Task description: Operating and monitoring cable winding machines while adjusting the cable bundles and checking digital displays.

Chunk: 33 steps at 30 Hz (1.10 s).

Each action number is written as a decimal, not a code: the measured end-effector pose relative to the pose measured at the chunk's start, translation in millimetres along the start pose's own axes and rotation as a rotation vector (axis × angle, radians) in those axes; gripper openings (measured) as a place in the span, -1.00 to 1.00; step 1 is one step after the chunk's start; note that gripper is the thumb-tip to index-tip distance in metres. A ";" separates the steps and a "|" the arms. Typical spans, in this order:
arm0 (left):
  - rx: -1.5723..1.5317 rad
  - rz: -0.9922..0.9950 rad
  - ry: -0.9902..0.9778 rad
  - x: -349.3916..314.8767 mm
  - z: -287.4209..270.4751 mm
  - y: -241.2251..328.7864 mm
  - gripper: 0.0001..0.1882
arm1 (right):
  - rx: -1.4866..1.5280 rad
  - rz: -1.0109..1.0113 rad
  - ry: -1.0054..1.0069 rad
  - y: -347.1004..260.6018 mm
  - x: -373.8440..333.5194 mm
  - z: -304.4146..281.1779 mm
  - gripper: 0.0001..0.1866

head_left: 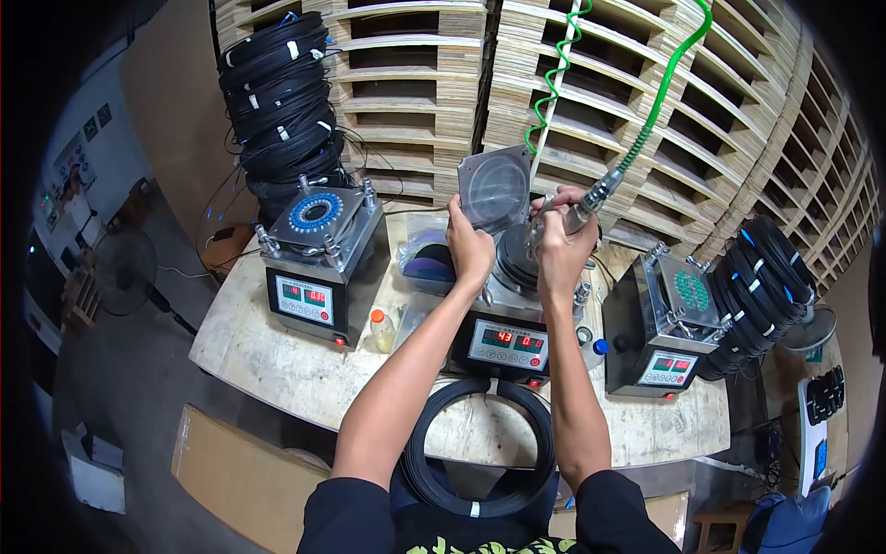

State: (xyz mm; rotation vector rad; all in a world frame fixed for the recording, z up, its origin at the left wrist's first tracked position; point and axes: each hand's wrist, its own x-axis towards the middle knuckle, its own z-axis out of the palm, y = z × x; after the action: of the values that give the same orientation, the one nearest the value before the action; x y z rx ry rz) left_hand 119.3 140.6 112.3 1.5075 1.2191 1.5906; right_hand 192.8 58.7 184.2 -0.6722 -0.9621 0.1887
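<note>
Over the middle polishing machine (498, 346), my left hand (471, 247) grips a square metal plate (496, 189) by its lower left edge. The plate is tilted up and bears a round, shiny grey face. My right hand (565, 242) is wrapped round a metal air blow gun (577, 220), close to the plate's right side. A green air hose (660, 102) runs up from the gun. Beneath both hands lies the machine's dark round turntable (517, 258), partly hidden by my right hand. A coil of black cable (434, 471) hangs at the bench's front edge, near my body.
A polishing machine with blue connectors (314, 214) stands left, another with green connectors (690, 288) right. An orange-capped bottle (382, 332), blue cap (601, 347) and bagged dark discs (427, 263) lie between. Black cable coils (277, 102) are piled behind, before wooden pallets (397, 78).
</note>
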 end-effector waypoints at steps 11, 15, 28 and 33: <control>0.033 -0.031 -0.039 5.6 -1.2 -6.3 -0.28 | 0.129 0.232 -0.078 -34.9 11.1 -11.3 -0.77; 0.040 0.026 0.022 -1.8 -2.0 5.3 -0.27 | -0.095 0.094 -0.032 -29.7 13.7 -24.2 -0.72; 0.715 1.368 -0.854 11.7 -7.4 49.1 -0.59 | -0.252 0.378 -0.098 -65.1 9.5 -111.3 -0.75; 1.002 1.501 -1.108 7.1 16.9 70.7 -0.40 | -0.162 0.443 -0.107 -83.3 3.7 -128.7 -0.74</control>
State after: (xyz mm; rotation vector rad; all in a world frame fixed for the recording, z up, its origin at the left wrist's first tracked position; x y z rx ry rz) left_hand 145.5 123.5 178.3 3.6329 -0.0759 0.1379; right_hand 287.2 -62.1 187.2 -1.0294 -0.9265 0.5456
